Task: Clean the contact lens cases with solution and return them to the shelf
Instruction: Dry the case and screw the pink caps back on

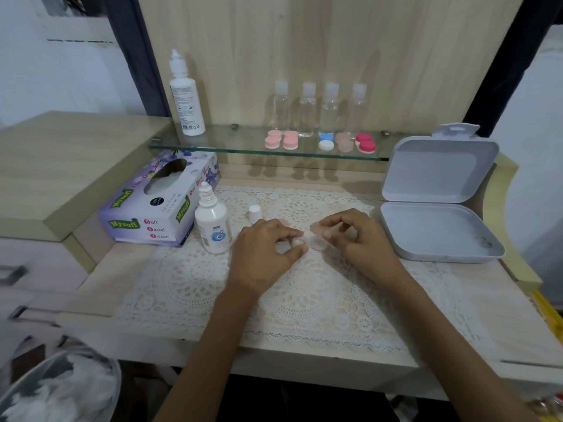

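Head view, lower centre: white lace mat (274,300), likely there to catch drips. Right, open grey plastic box (438,190). Upper centre, glass shelf (231,144) with other coloured cases (326,144). Left of centre, uncapped white solution bottle (211,226), within reach. Centre, left hand (262,251) and right hand (362,242) each pinching an end of translucent pale-pink lens case (316,239), seemingly steadying it.

**Lace, Glass and Plastic on a Wood-Grain Desk**

A white openwork lace mat (198,284) covers a pale, matt wood-grain desk (487,330), backed by a panel (335,41) of like finish. A clear glass shelf (237,141) carries see-through plastic bottles (307,114) and matt plastic shelf cases (281,140). The tissue box (158,214) is glossy printed card, the solution bottle (213,226) smooth white plastic, the hinged box (438,208) matt grey plastic, and the lens case (316,242) translucent plastic.
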`<move>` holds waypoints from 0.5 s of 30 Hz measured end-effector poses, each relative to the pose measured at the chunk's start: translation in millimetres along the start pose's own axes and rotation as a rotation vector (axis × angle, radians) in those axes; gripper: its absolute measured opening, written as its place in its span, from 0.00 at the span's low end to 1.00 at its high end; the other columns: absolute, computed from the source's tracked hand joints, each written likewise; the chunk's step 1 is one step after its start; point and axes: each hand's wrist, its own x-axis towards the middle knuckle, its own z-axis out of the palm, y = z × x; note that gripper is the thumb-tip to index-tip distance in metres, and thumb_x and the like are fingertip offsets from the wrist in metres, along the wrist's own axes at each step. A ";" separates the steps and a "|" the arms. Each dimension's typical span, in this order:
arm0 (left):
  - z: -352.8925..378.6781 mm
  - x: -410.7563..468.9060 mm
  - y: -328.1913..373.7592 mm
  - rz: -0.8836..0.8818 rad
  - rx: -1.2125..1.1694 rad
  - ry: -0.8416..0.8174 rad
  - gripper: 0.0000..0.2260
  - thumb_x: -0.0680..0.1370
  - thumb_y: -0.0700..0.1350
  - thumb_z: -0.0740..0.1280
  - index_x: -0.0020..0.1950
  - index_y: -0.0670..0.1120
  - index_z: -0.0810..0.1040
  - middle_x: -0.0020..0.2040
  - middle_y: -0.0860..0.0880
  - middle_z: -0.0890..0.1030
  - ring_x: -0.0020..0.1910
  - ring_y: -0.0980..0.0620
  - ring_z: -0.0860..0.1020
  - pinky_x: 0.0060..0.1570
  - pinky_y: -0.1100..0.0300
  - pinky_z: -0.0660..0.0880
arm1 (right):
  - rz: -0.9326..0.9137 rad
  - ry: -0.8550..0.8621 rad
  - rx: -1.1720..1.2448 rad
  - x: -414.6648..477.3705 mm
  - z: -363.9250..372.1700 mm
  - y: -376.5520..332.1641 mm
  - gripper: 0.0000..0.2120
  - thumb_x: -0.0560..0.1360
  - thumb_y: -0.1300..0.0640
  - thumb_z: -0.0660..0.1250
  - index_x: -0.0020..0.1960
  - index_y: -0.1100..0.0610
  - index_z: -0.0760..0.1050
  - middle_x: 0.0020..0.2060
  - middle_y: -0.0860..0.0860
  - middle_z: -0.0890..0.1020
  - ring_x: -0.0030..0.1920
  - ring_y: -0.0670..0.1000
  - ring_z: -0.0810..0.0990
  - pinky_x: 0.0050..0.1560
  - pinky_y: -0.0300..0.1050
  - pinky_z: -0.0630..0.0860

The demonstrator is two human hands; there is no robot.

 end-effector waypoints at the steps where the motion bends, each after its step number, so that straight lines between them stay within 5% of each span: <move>1: -0.1 0.2 -0.6 0.001 0.007 0.000 0.13 0.70 0.57 0.72 0.52 0.54 0.84 0.44 0.58 0.81 0.48 0.57 0.77 0.51 0.50 0.75 | 0.004 -0.022 -0.016 -2.6 -0.1 -0.5 0.06 0.71 0.55 0.72 0.48 0.48 0.80 0.46 0.47 0.80 0.49 0.50 0.76 0.50 0.41 0.72; 6: 0.4 1.2 -0.6 -0.005 0.040 -0.007 0.14 0.70 0.58 0.71 0.52 0.54 0.83 0.45 0.58 0.81 0.48 0.56 0.77 0.50 0.50 0.75 | -0.020 -0.086 -0.288 -6.5 4.4 0.7 0.15 0.70 0.52 0.74 0.56 0.51 0.81 0.46 0.45 0.78 0.51 0.46 0.71 0.47 0.29 0.63; 15: 3.5 1.6 -3.3 0.093 0.251 -0.006 0.20 0.72 0.60 0.68 0.61 0.54 0.79 0.60 0.56 0.77 0.63 0.55 0.70 0.62 0.58 0.63 | -0.040 -0.037 -0.238 -11.1 -2.0 -2.6 0.12 0.69 0.53 0.75 0.51 0.55 0.81 0.43 0.48 0.80 0.48 0.48 0.75 0.48 0.40 0.72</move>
